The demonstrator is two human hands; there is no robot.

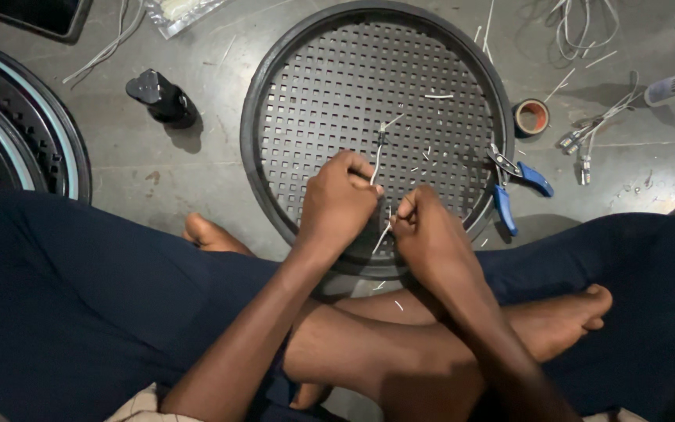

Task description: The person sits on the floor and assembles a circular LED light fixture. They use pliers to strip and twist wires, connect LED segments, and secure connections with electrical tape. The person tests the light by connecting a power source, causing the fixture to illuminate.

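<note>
Left hand (339, 202): closed around a thin white cable tie (376, 166), pinched between thumb and fingers.
Right hand (423, 228): curled shut on the lower end of a white strip (385, 234); whether it is the same tie cannot be told.
Cable tie: long axis runs near-vertically in view, tilted slightly; its upper end points away from the person.
Grille (376, 101): a round black perforated disc is laid flat on the floor, under both hands.
Cutters (514, 184): blue-handled, rested on the grille's right rim.
Tape roll (531, 117): set just right of the grille.

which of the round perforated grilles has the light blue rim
The grille at the left edge, partly out of frame, has the light blue rim. The central grille under both hands is all dark grey.
</note>
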